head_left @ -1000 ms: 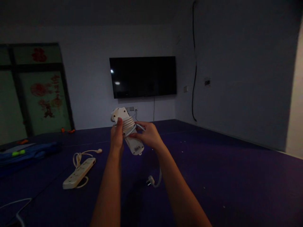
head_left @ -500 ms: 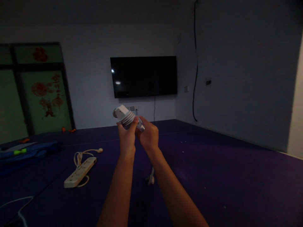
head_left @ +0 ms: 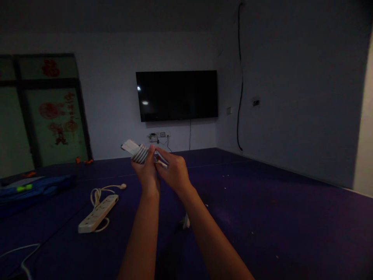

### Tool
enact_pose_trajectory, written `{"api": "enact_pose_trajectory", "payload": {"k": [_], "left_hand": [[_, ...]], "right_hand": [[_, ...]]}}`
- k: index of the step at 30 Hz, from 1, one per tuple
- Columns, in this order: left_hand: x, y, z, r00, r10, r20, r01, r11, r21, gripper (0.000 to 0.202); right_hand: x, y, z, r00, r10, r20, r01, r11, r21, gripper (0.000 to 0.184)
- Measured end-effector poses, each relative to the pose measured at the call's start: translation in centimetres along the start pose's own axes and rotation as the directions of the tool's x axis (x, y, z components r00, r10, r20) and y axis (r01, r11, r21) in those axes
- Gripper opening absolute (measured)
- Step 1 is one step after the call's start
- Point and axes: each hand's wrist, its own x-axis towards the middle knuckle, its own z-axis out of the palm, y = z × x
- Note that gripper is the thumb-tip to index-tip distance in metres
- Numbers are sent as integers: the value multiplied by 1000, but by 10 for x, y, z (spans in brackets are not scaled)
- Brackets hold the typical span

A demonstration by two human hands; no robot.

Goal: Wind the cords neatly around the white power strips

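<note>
I hold a white power strip [head_left: 135, 151] up in front of me, with its white cord wound in coils around its body. My left hand [head_left: 146, 170] is closed around the strip from below. My right hand [head_left: 172, 171] is closed beside it, pinching the cord against the strip. The cord's free end hangs down behind my right forearm, and its white plug [head_left: 185, 222] dangles just above the dark purple floor [head_left: 262, 217].
A second white power strip [head_left: 97, 213] with a loosely looped cord lies on the floor to the left. A thin white cable [head_left: 20, 251] runs at the bottom left. A blue bag [head_left: 37, 186] lies far left. A black TV [head_left: 176, 95] hangs on the wall.
The strip has tipped from nearly upright to almost flat, its end now pointing left. Both hands turned with it and shifted slightly left. The dangling plug has risen and swung behind my forearm.
</note>
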Motion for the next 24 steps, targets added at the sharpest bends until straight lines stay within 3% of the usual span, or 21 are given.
{"api": "enact_pose_trajectory", "payload": {"k": [6, 11, 14, 17, 24], "left_hand": [[13, 6, -10, 997, -39, -73, 35, 998, -60, 40], [21, 17, -13, 981, -192, -32, 189, 978, -83, 28], [21, 24, -15, 977, -208, 43, 211, 974, -85, 24], [17, 26, -15, 967, -209, 144, 221, 973, -68, 26], [5, 21, -9, 893, -345, 288, 353, 935, 27, 30]], "right_hand": [[3, 0, -10, 998, -34, 60, 28, 995, 93, 35], [6, 19, -33, 997, 60, 38, -61, 997, 49, 31], [6, 40, -41, 983, 182, -17, -183, 980, -82, 27], [4, 60, -38, 965, 264, 11, -259, 954, -154, 27], [2, 68, -27, 955, 293, 55, -271, 930, -250, 50]]}}
